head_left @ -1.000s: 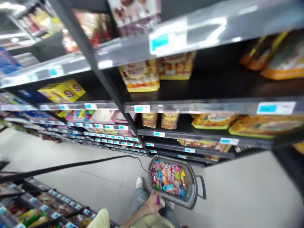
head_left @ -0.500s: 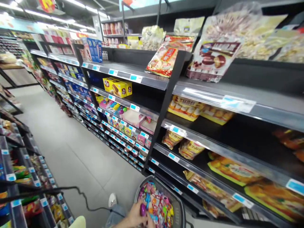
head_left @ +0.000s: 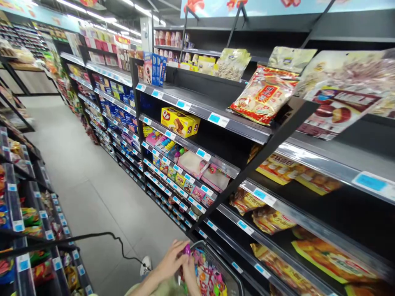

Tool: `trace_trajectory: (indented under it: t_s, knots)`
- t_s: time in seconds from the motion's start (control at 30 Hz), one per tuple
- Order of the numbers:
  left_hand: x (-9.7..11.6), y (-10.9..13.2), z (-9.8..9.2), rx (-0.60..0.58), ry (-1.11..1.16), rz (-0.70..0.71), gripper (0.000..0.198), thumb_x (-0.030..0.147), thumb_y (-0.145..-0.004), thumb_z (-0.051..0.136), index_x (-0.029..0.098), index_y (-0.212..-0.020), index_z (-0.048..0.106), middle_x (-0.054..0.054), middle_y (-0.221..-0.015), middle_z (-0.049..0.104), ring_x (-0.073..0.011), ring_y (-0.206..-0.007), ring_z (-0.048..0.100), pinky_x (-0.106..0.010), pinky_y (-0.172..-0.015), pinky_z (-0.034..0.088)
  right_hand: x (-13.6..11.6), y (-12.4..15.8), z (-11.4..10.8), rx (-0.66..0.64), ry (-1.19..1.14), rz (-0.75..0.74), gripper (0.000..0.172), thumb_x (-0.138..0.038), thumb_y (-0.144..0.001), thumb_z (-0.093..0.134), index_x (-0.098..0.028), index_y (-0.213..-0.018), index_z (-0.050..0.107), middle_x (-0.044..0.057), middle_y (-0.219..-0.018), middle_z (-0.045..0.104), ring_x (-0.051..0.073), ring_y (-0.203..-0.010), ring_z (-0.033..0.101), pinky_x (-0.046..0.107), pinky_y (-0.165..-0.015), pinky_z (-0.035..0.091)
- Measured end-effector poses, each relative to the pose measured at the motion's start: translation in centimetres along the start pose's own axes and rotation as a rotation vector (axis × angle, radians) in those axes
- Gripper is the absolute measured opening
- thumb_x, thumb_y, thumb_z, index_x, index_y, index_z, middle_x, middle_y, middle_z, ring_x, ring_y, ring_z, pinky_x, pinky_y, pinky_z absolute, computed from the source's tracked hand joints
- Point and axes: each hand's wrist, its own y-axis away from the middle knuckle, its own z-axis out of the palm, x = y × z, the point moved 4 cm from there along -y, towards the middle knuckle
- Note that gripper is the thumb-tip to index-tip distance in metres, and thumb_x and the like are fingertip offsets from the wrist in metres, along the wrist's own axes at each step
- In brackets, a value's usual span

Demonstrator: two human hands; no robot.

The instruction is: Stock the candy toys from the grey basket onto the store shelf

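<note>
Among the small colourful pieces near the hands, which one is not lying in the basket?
The purple piece held in the left hand, with the right hand close beside; the other colourful pieces lie heaped inside the grey basket.

The person's fingers [head_left: 177, 246] hide most of the glossy purple rounded object [head_left: 187, 248]. The bottom edge cuts off the dark grey plastic basket [head_left: 224, 268]. Print on the white-and-blue shelf labels [head_left: 218, 119] is illegible.
</note>
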Motion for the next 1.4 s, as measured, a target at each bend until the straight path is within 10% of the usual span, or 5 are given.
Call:
trace_trajectory:
  t_s: [0.17, 0.37, 0.53, 0.97, 1.4]
  knots:
    - [0.8, 0.1, -7.5, 0.104, 0.101, 0.024, 0.088, 0.020, -0.068, 0.079, 0.028, -0.151, 0.051, -0.009, -0.157, 0.048, -0.0319, -0.149, 0.036, -0.053, -0.128, 0.022, -3.5, -3.1, 5.6, 0.038, -0.390, 0.159, 0.052, -0.068, -0.061, 0.080, -0.022, -0.059, 0.056, -0.005, -0.049, 0.043, 0.009, -0.044, 0.034, 0.023, -0.045, 0.030]
    - [0.2, 1.7, -14.9, 0.184, 0.251, 0.114, 0.100, 0.008, -0.062, 0.077, 0.027, -0.154, 0.043, -0.010, -0.160, 0.043, -0.0301, -0.142, 0.047, -0.047, -0.123, 0.035, -9.0, -4.9, 13.4, -0.334, -0.446, 0.175, 0.074, -0.083, -0.080, 0.055, -0.018, -0.045, 0.056, 0.002, -0.044, 0.047, 0.011, -0.046, 0.044, 0.025, -0.052, 0.034]
    - [0.1, 2.9, -19.2, 0.269, 0.303, 0.110, 0.088, 0.017, -0.071, 0.082, 0.024, -0.150, 0.046, -0.014, -0.154, 0.050, -0.0285, -0.132, 0.057, -0.043, -0.111, 0.050, -11.5, -5.6, 17.2, -0.454, -0.513, 0.209, 0.075, -0.088, -0.079, 0.051, -0.016, -0.081, 0.072, 0.005, -0.059, 0.063, 0.018, -0.057, 0.058, 0.027, -0.055, 0.043]
    - [-3.0, 5.1, -18.9, 0.684, 0.302, 0.193, 0.072, 0.022, -0.076, 0.078, 0.023, -0.142, 0.050, -0.015, -0.146, 0.048, -0.0299, -0.139, 0.048, -0.046, -0.112, 0.049, -11.2, -7.1, 18.1, -0.227, -0.139, 0.078, 0.050, -0.063, -0.075, 0.078, -0.019, -0.097, 0.070, 0.004, -0.084, 0.071, 0.017, -0.074, 0.062, 0.026, -0.067, 0.048]
    - [-0.7, 3.7, -20.5, 0.433, 0.109, 0.171, 0.069, 0.028, -0.075, 0.085, 0.025, -0.138, 0.058, -0.011, -0.141, 0.062, -0.0278, -0.131, 0.058, -0.048, -0.116, 0.044, -10.3, -6.6, 17.1, -0.335, -0.337, 0.304, 0.053, -0.070, -0.079, 0.069, -0.017, -0.077, 0.068, 0.002, -0.064, 0.066, 0.007, -0.044, 0.042, 0.021, -0.043, 0.031]
